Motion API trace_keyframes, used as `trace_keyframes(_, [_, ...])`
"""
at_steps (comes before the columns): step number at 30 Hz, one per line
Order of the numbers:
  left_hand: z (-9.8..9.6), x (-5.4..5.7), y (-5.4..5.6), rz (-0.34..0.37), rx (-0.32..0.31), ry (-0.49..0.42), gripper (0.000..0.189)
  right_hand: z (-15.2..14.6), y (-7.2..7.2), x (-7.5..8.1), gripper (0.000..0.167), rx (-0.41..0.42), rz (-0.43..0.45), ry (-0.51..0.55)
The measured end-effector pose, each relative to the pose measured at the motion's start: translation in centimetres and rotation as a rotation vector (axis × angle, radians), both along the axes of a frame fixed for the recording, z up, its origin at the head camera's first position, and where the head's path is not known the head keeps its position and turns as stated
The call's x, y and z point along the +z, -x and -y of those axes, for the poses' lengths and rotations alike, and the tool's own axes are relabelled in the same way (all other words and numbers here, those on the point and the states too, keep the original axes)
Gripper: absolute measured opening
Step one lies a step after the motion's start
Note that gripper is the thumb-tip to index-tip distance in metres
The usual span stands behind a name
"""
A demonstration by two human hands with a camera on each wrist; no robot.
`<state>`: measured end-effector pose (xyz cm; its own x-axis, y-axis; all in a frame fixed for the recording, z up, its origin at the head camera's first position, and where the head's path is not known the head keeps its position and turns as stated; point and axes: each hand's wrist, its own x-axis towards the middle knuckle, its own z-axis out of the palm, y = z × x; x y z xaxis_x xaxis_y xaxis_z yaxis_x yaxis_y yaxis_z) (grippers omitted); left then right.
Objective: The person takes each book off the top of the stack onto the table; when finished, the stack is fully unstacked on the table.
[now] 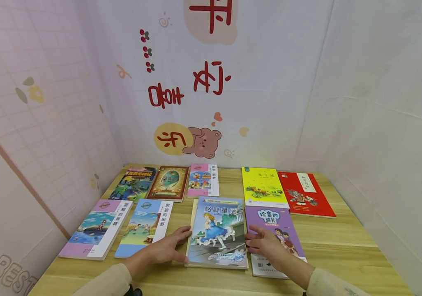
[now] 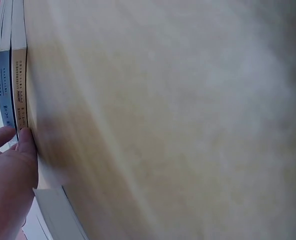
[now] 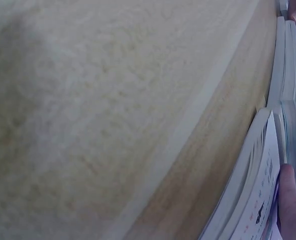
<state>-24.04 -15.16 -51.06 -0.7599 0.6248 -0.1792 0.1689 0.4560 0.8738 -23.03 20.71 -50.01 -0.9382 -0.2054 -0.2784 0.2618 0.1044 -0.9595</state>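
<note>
A storybook with a girl in a blue dress (image 1: 214,234) lies on top of another book, whose tan spine (image 2: 19,90) shows beneath the blue one in the left wrist view. My left hand (image 1: 164,246) touches the pair's left side, thumb near the lower corner and fingers spread further up. On the opposite side, my right hand (image 1: 270,246) has its fingertips at the storybook's right edge. That hand reaches over a purple book (image 1: 296,234), which rests partly on a book with a white lower cover (image 1: 266,269).
To the left lie a blue-covered book (image 1: 142,230) and a pink-and-white one (image 1: 98,230). Along the back are a green dinosaur book (image 1: 133,185), a brown ornate book (image 1: 168,183), a small pink book (image 1: 203,181), a yellow book (image 1: 264,187) and a red book (image 1: 318,201). Printed cloth encloses the wooden table (image 1: 347,255).
</note>
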Motion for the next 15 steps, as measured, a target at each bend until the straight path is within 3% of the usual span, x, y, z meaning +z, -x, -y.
trace_keyframes(8, [-0.15,0.18,-0.31,-0.011,0.013,0.009,0.085,0.4,0.02,-0.23,0.069,-0.015,0.014,-0.021])
trace_keyframes(15, [-0.66,0.31,-0.75,-0.063,0.032,0.032,0.088,0.59,0.07,-0.14,0.07,-0.025,0.007,-0.055])
